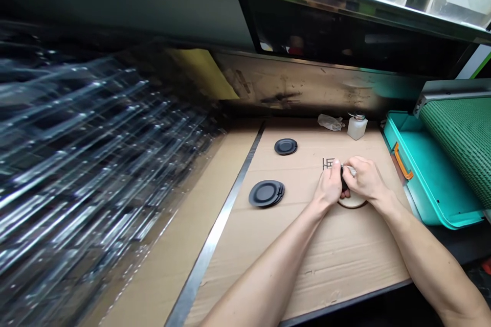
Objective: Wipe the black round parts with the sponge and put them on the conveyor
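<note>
Both hands meet over the cardboard at the right of the table. My left hand is closed on a small black piece, seen edge-on, perhaps a disc like the others. My right hand is closed around the same piece from the other side, with something whitish between its fingers that I cannot make out. A thin dark curved rim shows on the cardboard just below the hands. To the left lie flat round black discs: a larger overlapping group and another group farther back.
A white square bottle with a metal top and a crumpled clear plastic bag stand at the back. A teal bin with an orange handle and a green conveyor belt are at right. Stacked clear plastic trays fill the left.
</note>
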`<state>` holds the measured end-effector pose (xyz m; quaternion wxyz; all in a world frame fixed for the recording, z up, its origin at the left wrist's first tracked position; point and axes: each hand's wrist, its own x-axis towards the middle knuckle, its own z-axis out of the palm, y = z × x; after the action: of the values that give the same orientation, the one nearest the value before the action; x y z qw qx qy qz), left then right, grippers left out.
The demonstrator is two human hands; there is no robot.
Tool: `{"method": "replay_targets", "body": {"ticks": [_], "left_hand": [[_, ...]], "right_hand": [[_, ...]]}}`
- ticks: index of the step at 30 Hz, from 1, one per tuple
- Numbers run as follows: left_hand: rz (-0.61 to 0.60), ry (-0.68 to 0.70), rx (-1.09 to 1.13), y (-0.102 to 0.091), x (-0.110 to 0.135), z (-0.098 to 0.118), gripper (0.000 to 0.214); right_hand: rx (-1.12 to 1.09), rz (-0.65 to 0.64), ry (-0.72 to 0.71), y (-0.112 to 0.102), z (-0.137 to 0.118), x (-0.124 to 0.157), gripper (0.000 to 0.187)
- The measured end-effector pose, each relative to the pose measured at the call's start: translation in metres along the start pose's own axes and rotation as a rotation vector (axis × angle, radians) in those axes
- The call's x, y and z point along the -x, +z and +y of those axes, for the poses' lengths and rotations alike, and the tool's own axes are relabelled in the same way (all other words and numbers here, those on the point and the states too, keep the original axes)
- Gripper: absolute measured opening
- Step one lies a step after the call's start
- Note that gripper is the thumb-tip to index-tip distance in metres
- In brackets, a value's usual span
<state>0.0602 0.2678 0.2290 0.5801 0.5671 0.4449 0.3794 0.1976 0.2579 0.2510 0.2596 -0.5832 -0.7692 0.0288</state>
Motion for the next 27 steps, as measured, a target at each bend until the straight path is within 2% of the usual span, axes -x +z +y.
{"method": "replay_targets", "body": {"ticks": [8,13,18,23,27], "left_hand": [[0.054,-0.017,0.012,0.002,0.001,0.0,0.075],[0.037,0.01,-0.042,0.002,0.0,-0.002,0.076],[0.069,-0.002,0.004,0.003,0.0,-0.002,0.074],[0.046,0.029,-0.079,0.004,0.003,-0.001,0.076],[0.05,0.028,-0.05,0.005,0.003,-0.003,0.075]], "right_hand": [[0.029,-0.015,0.061,-0.002,-0.007,-0.001,0.017],[0.031,-0.023,0.081,0.0,-0.005,-0.001,0.015],[0.027,-0.022,0.072,0.0,-0.008,-0.001,0.016],[0.045,-0.039,0.133,-0.003,-0.009,0.003,0.017],[0.029,-0.026,0.138,-0.001,-0.012,0.004,0.017]]}}
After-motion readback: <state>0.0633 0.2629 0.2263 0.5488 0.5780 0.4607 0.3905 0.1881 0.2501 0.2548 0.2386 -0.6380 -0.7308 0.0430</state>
